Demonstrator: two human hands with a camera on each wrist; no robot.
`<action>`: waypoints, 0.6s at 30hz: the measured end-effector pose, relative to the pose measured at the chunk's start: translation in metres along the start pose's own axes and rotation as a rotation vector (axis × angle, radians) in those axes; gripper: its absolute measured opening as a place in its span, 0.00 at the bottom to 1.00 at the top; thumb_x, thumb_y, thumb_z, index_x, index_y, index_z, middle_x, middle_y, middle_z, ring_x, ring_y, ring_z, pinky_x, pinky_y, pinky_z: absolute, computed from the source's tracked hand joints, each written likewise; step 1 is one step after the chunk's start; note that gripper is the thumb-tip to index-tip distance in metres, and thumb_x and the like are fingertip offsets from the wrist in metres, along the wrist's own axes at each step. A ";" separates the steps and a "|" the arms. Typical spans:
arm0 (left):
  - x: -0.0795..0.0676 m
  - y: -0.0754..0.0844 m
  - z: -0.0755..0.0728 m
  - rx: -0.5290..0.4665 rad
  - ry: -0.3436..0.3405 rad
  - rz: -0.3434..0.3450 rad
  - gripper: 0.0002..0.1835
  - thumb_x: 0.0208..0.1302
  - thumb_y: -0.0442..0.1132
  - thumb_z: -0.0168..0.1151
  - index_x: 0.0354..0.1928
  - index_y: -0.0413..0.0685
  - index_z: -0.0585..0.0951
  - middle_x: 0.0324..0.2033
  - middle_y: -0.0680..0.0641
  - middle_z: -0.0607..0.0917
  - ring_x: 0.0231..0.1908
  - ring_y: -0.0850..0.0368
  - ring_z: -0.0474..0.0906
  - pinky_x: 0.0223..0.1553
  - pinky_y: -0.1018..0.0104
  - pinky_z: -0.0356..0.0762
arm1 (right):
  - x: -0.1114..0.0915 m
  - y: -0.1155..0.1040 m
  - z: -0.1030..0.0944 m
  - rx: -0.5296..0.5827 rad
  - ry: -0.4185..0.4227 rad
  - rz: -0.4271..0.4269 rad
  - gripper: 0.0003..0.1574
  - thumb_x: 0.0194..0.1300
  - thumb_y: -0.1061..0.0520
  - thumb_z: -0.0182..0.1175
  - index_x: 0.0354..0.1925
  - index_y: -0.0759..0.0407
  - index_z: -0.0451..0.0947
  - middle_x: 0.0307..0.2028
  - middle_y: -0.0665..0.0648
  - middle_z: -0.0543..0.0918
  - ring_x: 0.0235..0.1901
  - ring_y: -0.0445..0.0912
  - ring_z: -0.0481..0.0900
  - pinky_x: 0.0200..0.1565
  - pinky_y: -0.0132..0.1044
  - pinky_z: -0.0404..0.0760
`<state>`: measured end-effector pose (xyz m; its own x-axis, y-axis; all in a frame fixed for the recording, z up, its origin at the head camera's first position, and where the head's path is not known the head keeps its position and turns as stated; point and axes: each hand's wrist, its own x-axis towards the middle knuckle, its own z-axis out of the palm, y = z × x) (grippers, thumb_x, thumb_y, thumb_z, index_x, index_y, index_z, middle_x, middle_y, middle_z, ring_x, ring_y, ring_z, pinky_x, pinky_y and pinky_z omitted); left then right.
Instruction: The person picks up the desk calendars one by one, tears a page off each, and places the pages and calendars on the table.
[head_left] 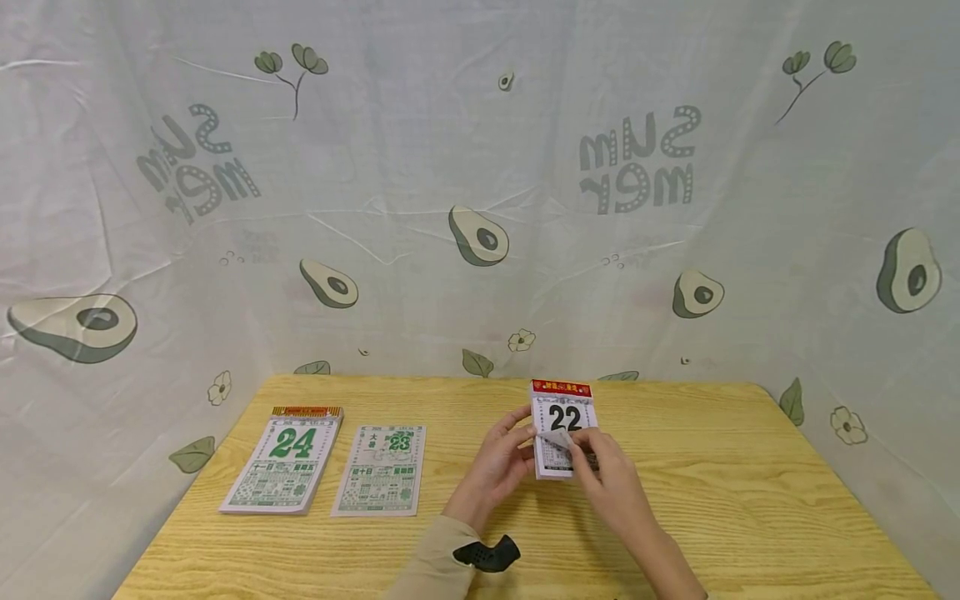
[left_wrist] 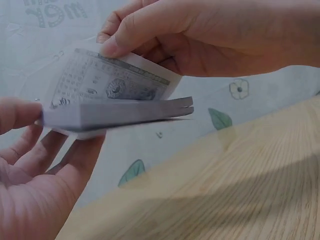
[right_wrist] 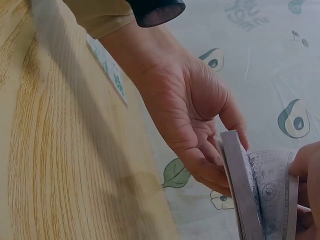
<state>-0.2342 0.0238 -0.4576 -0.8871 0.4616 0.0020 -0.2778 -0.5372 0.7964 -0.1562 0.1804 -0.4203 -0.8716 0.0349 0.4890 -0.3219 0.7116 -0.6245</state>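
A small tear-off calendar (head_left: 566,414) with a red header and a black 22 is held up over the table. My left hand (head_left: 501,462) grips it by its left edge; in the left wrist view, the thumb is on one side of the block (left_wrist: 120,115) and fingers lie beneath. With my right hand (head_left: 611,483) I pinch the lower part of a leaf (left_wrist: 117,82), which is bent up from the pad. The right wrist view shows the thick page stack (right_wrist: 242,185) edge-on, with the leaf (right_wrist: 272,190) standing away from it. The right fingertips are partly hidden there.
At the left of the wooden table (head_left: 720,500) lies a thicker calendar (head_left: 281,467) with a green 24. Beside it is a loose calendar sheet (head_left: 380,472) with a green 23. A pale curtain (head_left: 420,150) printed with avocados hangs behind the table and along both sides.
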 end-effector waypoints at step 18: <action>0.002 -0.002 -0.003 -0.002 -0.038 0.020 0.19 0.71 0.30 0.48 0.62 0.44 0.69 0.42 0.53 0.85 0.42 0.60 0.81 0.42 0.66 0.80 | 0.003 0.006 -0.002 0.061 0.114 -0.012 0.05 0.65 0.67 0.58 0.38 0.59 0.75 0.34 0.56 0.85 0.36 0.38 0.81 0.33 0.29 0.82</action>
<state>-0.2362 0.0232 -0.4611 -0.8778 0.4773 0.0413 -0.2606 -0.5478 0.7950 -0.1595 0.1860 -0.4212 -0.8212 0.1086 0.5602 -0.3566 0.6686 -0.6525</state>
